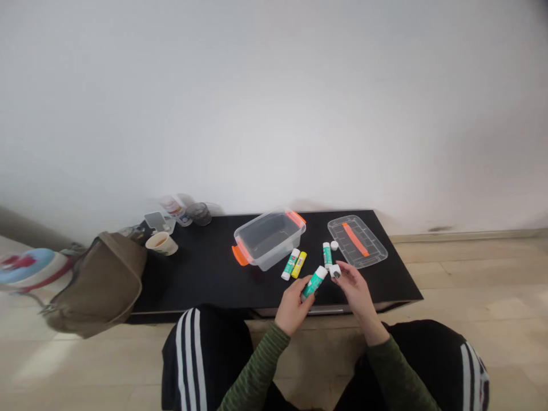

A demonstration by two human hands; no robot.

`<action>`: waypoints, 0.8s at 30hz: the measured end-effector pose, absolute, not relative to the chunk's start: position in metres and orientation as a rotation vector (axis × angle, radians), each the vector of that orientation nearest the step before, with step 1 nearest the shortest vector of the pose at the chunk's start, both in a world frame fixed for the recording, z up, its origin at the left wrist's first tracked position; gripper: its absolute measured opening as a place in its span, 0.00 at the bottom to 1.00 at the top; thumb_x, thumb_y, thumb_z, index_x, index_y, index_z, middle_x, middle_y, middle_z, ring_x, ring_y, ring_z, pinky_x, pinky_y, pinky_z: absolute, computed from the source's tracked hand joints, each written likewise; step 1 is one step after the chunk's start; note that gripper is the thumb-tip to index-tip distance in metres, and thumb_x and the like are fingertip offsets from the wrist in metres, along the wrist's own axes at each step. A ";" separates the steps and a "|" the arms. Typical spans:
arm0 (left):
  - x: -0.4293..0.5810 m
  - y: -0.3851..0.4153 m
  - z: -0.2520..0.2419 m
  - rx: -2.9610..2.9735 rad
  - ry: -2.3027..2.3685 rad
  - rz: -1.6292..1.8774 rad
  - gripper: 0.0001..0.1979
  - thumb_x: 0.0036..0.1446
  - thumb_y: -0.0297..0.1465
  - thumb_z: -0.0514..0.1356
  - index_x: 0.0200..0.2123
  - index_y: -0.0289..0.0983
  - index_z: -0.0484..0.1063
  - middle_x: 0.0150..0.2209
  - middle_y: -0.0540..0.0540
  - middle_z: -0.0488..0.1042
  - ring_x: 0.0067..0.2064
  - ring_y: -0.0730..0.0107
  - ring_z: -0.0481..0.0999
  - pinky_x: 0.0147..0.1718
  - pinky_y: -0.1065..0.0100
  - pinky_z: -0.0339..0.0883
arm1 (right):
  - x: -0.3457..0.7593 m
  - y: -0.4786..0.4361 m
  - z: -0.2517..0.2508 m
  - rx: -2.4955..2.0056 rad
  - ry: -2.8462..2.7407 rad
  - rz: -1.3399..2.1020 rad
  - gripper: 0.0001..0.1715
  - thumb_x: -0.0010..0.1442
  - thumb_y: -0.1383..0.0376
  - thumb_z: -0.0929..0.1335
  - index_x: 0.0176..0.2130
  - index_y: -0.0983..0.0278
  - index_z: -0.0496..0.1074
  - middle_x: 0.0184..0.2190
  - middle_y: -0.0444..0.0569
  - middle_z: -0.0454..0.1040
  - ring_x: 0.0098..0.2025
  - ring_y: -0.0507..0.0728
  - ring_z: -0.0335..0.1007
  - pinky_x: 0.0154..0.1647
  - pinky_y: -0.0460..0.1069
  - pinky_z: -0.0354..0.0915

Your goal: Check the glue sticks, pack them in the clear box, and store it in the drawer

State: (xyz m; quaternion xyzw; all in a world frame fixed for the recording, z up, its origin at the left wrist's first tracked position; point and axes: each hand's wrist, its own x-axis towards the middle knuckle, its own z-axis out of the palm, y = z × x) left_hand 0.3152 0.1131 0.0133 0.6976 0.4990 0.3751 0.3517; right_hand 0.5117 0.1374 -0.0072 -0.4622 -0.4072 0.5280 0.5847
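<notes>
My left hand is closed around a green and white glue stick, tilted with its white end up to the right. Between the fingertips of my right hand is a small white cap, its dark opening facing me. Just beyond my hands lies another green glue stick, with a loose white cap beside it. To the left, a capped green glue stick and a yellow stick lie side by side.
A clear plastic box with orange latches stands behind the sticks on the black table. Its clear lid lies at right. At left are a paper cup, a dark glass, a bottle and a brown bag.
</notes>
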 end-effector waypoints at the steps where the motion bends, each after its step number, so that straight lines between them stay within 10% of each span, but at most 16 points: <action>1: 0.313 0.110 0.018 1.809 1.276 0.963 0.22 0.56 0.25 0.57 0.55 0.40 0.69 0.49 0.44 0.75 0.50 0.65 0.74 0.53 0.64 0.65 | 0.510 0.133 -0.004 -1.052 -0.948 1.249 0.26 0.52 0.55 0.75 0.49 0.59 0.72 0.47 0.51 0.76 0.50 0.61 0.73 0.51 0.58 0.72; 24: 0.287 0.097 0.055 2.141 1.162 0.718 0.26 0.58 0.27 0.56 0.61 0.43 0.65 0.49 0.44 0.72 0.48 0.65 0.73 0.50 0.64 0.68 | 0.520 0.101 0.026 -0.997 -1.293 1.320 0.22 0.54 0.57 0.74 0.49 0.58 0.76 0.52 0.52 0.75 0.53 0.62 0.72 0.53 0.55 0.70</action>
